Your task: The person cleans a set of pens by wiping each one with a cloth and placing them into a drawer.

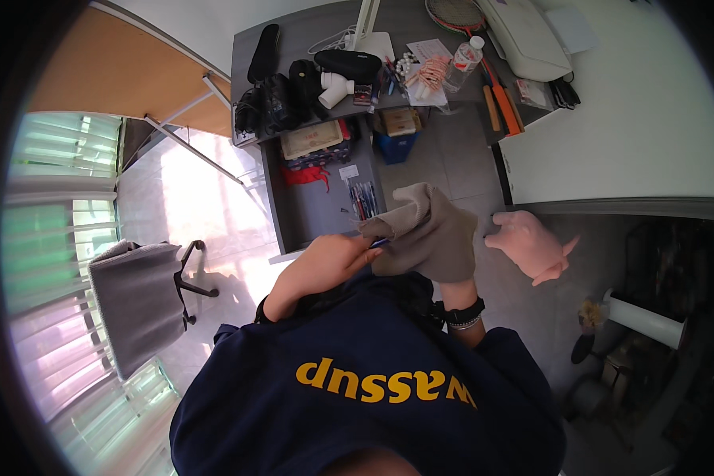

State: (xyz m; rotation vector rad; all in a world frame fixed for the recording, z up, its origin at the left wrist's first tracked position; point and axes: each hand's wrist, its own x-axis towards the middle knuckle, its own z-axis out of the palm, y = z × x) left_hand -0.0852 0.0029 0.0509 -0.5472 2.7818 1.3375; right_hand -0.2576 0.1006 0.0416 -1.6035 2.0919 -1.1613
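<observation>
A grey-brown cloth (444, 238) drapes over my right hand, covering its fingers; only the wrist with its dark band shows below. My right hand holds this cloth up in front of my chest, its exact grip hidden. Beside it, my left hand (333, 258) is closed on a blue pen (379, 243), whose far end lies against the cloth. Just beyond my hands is a pulled-out grey drawer (301, 214). Inside it are several pens (363, 200), a small white card (348, 171), a red cloth item (305, 177) and a pale box (311, 139).
The grey desk (254, 47) carries dark cases, a white pipe-shaped piece (335, 89), a water bottle (463, 63) and a printer (523, 36). A blue bin (397, 147) stands under it. To the right lies a pink pig toy (529, 246); a grey chair (139, 297) stands left.
</observation>
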